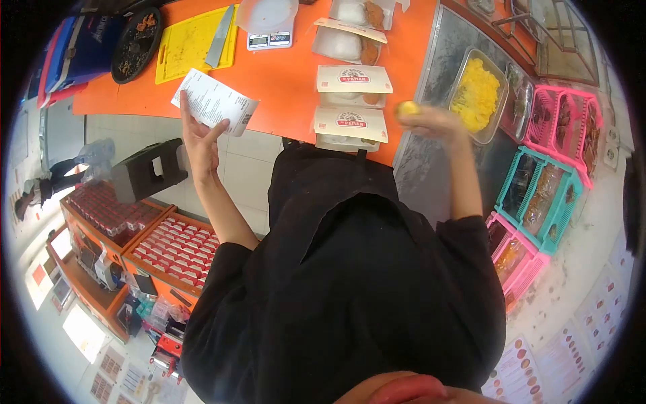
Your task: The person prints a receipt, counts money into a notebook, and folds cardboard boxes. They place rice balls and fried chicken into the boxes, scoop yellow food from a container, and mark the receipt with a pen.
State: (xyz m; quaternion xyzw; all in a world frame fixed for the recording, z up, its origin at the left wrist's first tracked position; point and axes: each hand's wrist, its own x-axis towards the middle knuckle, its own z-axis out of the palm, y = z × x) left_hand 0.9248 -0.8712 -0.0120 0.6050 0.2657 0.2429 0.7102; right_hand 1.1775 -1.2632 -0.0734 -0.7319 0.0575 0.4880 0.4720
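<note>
My left hand (204, 145) is closed on a printed paper receipt (217, 104), held between thumb and fingers over the table's front edge. My right hand (431, 123) is blurred by motion; its fingers close round a small yellow thing (408, 108) whose kind I cannot make out. Just left of that hand stand two cartons with printed lids, the nearer carton (351, 123) and one behind it (353, 79). Farther back, a carton (343, 46) with its flap up holds white rice and a fried piece. Right of my right hand lies a metal tray (486, 138) of shredded yellow food.
A yellow cutting board (182, 47) bears a knife (220, 37), beside a dark pan (136, 46) and a scale (270, 40). Pink (565, 148) and teal baskets (562, 215) with packets stand at right. Red-and-white boxes (176, 249) fill a case at lower left.
</note>
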